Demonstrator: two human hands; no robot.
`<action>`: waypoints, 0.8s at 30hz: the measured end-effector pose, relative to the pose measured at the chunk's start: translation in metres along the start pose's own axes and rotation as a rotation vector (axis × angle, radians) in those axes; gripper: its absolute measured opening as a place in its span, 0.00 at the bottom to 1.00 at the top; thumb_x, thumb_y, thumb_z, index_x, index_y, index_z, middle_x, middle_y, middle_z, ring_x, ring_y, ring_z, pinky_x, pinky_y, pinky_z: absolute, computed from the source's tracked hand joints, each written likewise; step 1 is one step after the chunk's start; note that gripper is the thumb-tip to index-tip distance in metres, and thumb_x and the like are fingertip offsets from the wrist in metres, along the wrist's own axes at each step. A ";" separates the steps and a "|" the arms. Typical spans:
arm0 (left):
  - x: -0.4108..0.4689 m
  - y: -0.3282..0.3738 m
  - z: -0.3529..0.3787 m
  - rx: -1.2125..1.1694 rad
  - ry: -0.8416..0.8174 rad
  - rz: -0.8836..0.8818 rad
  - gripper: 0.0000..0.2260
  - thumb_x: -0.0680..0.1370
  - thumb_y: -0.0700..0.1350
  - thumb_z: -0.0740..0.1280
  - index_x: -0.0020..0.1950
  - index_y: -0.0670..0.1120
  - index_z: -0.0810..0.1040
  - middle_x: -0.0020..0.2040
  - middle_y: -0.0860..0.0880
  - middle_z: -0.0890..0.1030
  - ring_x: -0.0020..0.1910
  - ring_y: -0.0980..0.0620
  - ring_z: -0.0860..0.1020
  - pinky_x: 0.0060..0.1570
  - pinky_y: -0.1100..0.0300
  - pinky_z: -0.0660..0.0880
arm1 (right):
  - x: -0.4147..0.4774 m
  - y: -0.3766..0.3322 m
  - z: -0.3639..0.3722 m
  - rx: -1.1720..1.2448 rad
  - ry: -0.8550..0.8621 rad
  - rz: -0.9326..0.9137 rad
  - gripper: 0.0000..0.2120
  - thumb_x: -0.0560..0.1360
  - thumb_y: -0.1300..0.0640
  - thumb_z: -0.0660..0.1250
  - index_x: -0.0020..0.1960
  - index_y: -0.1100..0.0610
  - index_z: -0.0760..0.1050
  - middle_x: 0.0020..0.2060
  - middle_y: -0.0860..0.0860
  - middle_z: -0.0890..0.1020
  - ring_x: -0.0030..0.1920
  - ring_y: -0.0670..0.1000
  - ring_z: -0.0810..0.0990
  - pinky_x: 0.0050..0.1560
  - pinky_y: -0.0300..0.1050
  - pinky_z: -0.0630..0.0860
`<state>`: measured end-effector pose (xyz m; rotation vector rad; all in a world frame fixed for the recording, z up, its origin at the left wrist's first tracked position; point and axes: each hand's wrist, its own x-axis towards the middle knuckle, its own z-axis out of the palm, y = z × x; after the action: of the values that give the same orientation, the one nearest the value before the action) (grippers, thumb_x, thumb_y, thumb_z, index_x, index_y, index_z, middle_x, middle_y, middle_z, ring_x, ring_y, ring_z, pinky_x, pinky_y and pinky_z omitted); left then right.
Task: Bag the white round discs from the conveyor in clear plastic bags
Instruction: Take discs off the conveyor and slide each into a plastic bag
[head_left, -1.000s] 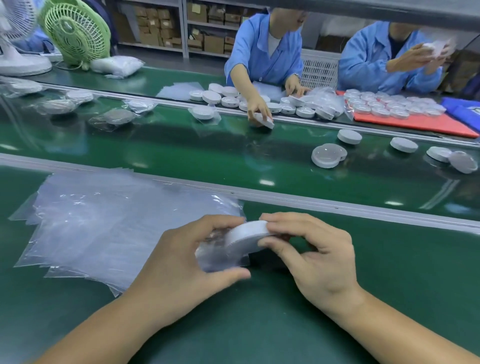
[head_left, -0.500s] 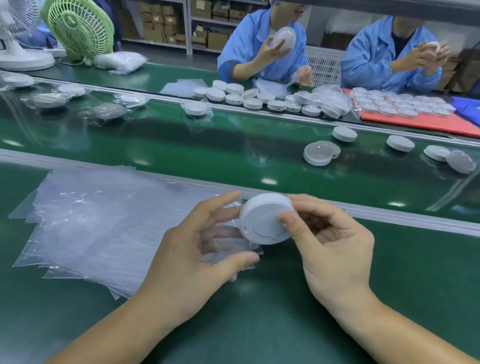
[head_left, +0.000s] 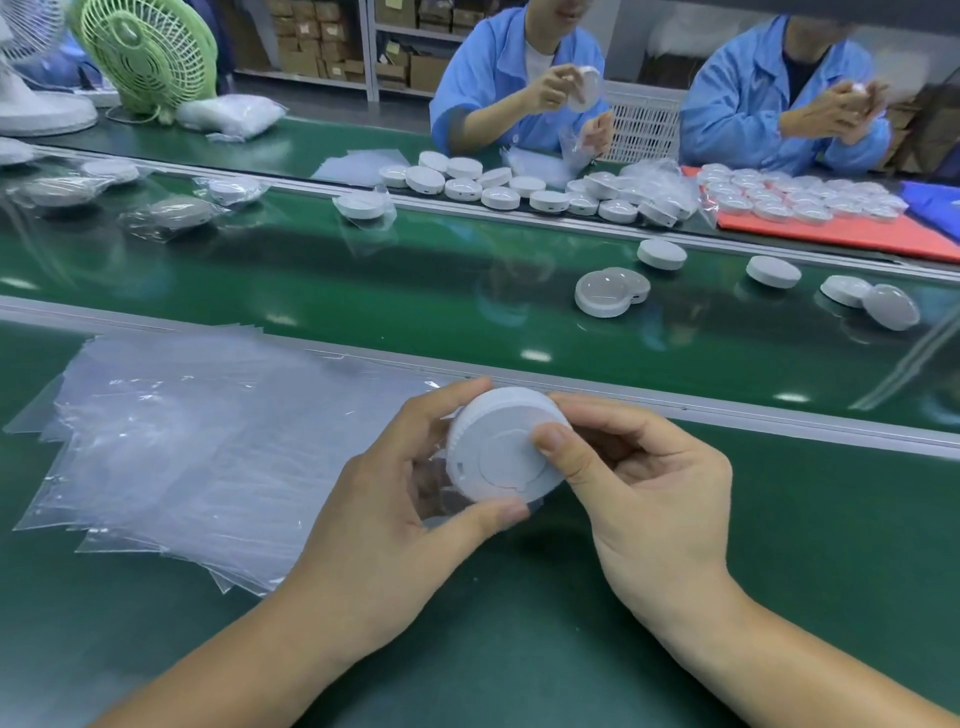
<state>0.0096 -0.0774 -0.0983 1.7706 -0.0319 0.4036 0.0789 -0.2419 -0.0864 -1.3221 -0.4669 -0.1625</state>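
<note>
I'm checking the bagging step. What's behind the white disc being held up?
Behind the white disc, a clear plastic bag shows between the left hand fingers. The right hand grips the disc's other side. Whether the bag's mouth is open is hidden.

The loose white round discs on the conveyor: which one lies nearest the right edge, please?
The dome-up white disc at far right, leaning on a flat-backed disc.

Light: bright, even, from overhead | Glare: white highlights mirrored on glossy green conveyor belt | Shadows: soft, faint under left hand and right hand | Focus: foreground sharp; right-hand far worker motion-blurred | Distortion: wide-angle bowing of belt rails toward edges
</note>
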 end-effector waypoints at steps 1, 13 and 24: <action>0.000 0.000 0.000 0.008 -0.028 -0.005 0.36 0.64 0.53 0.80 0.68 0.70 0.70 0.58 0.58 0.83 0.50 0.50 0.85 0.48 0.49 0.82 | 0.001 0.000 -0.001 0.001 0.009 -0.002 0.09 0.68 0.56 0.79 0.48 0.53 0.87 0.45 0.51 0.89 0.46 0.51 0.88 0.48 0.38 0.81; -0.002 0.005 0.000 0.103 0.056 0.015 0.27 0.68 0.55 0.77 0.64 0.70 0.73 0.53 0.62 0.83 0.45 0.58 0.84 0.39 0.68 0.78 | -0.002 0.005 0.001 -0.071 -0.034 -0.041 0.09 0.68 0.54 0.80 0.47 0.52 0.87 0.45 0.50 0.89 0.47 0.50 0.87 0.48 0.38 0.81; 0.001 0.022 0.000 0.048 0.190 0.057 0.12 0.77 0.63 0.62 0.59 0.64 0.74 0.52 0.60 0.81 0.46 0.58 0.82 0.35 0.66 0.79 | 0.011 -0.004 -0.002 -0.076 -0.292 0.181 0.08 0.65 0.50 0.82 0.38 0.49 0.84 0.39 0.55 0.87 0.39 0.49 0.85 0.42 0.39 0.80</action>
<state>0.0055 -0.0822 -0.0776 1.7748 0.0630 0.6170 0.0874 -0.2431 -0.0783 -1.4626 -0.5880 0.1676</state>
